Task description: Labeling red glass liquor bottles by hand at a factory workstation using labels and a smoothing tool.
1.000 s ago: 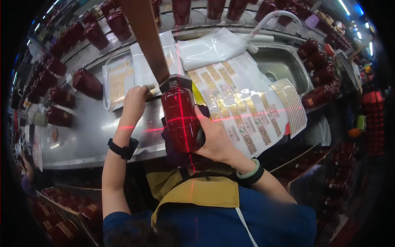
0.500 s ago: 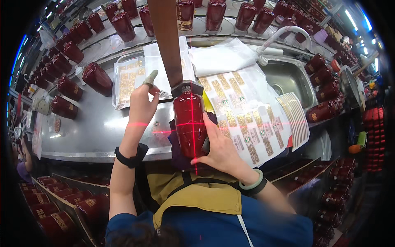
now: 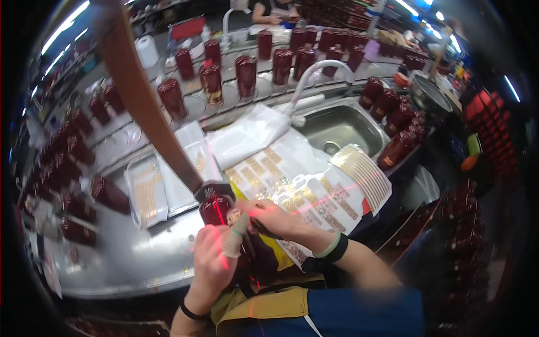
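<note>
A dark red glossy bottle [image 3: 215,211] is in front of me, its top against a dark angular holder [image 3: 214,191] at the end of a brown bar. My left hand [image 3: 213,261] is closed beside the bottle, with beige coverings on its fingers. It comes together with my right hand [image 3: 274,219] over the bottle's right side. A small gold-patterned decal [image 3: 233,215] shows between the fingertips, pinched by both hands as far as I can see. The lower bottle is mostly hidden by my hands. Red laser lines cross the hands and bottle.
Sheets of gold decals [image 3: 303,194] lie to the right, beside a striped sheet [image 3: 362,177]. Beyond are a sink [image 3: 342,132] and a curved tap [image 3: 309,78]. A tray [image 3: 147,191] sits at left. Several red bottles [image 3: 246,76] line the far conveyor; another person [image 3: 274,12] is behind it.
My right hand has left the bottle's side and moved up to meet my left hand, which has come down with the small decal. The whole view has turned, and the bar now leans.
</note>
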`<state>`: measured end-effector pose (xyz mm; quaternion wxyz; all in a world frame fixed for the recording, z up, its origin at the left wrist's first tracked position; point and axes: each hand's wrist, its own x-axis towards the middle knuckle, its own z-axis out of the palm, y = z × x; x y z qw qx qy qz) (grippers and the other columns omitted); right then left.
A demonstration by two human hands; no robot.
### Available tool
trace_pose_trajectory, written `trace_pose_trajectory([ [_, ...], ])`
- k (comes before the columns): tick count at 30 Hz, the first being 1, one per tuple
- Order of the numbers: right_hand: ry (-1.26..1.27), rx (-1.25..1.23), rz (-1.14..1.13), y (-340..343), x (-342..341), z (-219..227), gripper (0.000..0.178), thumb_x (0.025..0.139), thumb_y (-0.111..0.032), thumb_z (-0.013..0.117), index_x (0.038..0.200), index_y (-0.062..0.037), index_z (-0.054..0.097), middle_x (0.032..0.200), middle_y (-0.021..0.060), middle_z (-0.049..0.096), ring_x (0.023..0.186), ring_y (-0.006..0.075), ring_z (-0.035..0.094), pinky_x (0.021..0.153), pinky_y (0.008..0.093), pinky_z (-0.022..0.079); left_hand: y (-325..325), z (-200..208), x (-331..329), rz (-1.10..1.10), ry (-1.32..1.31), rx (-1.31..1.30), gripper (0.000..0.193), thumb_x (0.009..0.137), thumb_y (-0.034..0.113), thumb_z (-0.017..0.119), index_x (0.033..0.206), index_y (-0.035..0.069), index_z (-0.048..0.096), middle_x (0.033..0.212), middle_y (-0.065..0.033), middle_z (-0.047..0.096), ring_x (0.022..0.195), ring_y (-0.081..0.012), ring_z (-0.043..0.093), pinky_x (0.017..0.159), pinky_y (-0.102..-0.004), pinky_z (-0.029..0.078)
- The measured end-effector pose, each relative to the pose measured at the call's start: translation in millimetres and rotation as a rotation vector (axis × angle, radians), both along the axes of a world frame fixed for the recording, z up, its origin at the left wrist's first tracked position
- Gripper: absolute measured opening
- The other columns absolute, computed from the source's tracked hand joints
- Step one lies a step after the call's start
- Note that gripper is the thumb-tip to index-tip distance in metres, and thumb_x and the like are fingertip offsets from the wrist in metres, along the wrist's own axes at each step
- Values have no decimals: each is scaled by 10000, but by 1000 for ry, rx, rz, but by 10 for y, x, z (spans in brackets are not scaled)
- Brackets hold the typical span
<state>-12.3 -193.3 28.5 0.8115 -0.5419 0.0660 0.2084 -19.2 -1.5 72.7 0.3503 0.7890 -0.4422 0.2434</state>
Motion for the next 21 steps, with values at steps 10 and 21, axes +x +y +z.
trace_pose_trajectory([
  [10, -551, -880, -201, -1253, 600, -64, 229, 958, -199, 676, 1070, -16, 756, 917, 136, 744, 821, 189, 694, 772, 331, 542, -78, -400, 16, 400, 383, -171, 845, 764, 60, 845, 1498, -22, 436, 1477, -236, 510, 1302, -404, 547, 1123, -462, 401],
  [21, -129, -1779, -18, -2939, 1754, -994, 251, 770, -231, 693, 922, -54, 786, 882, 192, 749, 856, 364, 739, 796, 438, 579, -97, -739, 210, 202, 1057, -561, 833, 957, 75, 670, 1618, 39, 165, 1447, -151, 495, 1275, -229, 541, 1080, -362, 443],
])
